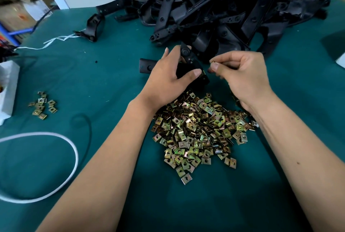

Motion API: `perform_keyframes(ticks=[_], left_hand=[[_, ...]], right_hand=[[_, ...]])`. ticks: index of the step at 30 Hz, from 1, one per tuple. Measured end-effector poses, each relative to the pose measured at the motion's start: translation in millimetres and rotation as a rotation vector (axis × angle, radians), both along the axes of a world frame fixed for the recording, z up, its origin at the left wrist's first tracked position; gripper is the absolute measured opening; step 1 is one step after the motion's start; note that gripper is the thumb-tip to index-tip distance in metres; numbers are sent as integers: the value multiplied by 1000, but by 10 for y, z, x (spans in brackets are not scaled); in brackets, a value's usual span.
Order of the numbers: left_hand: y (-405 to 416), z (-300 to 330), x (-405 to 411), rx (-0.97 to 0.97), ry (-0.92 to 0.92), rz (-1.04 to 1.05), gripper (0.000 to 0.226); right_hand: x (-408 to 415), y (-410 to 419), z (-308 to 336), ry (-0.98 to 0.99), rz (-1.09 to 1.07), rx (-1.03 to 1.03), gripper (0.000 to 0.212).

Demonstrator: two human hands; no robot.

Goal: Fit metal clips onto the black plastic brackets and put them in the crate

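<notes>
The left hand (168, 74) grips a black plastic bracket (188, 58) just above the far edge of the heap of brass-coloured square metal clips (196, 130) on the green cloth-covered table (112, 86), its palm hiding most of the bracket's middle. The right hand (240, 74) pinches something small at its fingertips (214, 66), too little showing to identify, just right of the bracket. The far pile of black plastic brackets (224, 7) is cut off at the top edge; no legible writing appears.

Two hands (168, 74), two heaps of metal clips (197, 129): one large, one small (42, 105); one big pile of black brackets (214, 7), too tangled to count; one white cord loop (37, 166)
</notes>
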State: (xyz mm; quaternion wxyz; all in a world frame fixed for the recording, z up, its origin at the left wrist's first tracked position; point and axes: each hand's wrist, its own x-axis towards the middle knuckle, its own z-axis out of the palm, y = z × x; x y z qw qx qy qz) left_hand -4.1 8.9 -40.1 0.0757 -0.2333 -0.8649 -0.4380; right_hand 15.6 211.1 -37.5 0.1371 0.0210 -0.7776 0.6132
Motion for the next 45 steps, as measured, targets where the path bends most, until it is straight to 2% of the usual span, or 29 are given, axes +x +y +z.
perform_keyframes(ticks=[4, 9, 15, 25, 33, 40, 45], left_hand=[[16, 22, 1, -80, 0, 44, 42], [31, 42, 13, -104, 46, 46, 38], [59, 15, -5, -152, 170, 4, 50], [112, -12, -7, -206, 316, -22, 66], [112, -27, -30, -192, 312, -44, 67], [143, -17, -12, -204, 318, -25, 69], [151, 11, -6, -217, 286, -15, 70]], right_hand=[[16, -46, -4, 26, 72, -47, 22], [33, -67, 11, 10, 86, -164, 17], [39, -82, 29, 22, 65, -207, 16], [2, -130, 68, 100, 30, -119, 20], [4, -129, 53, 52, 81, -99, 19], [35, -181, 46, -25, 54, -313, 20], [44, -149, 55, -18, 83, -321, 22]])
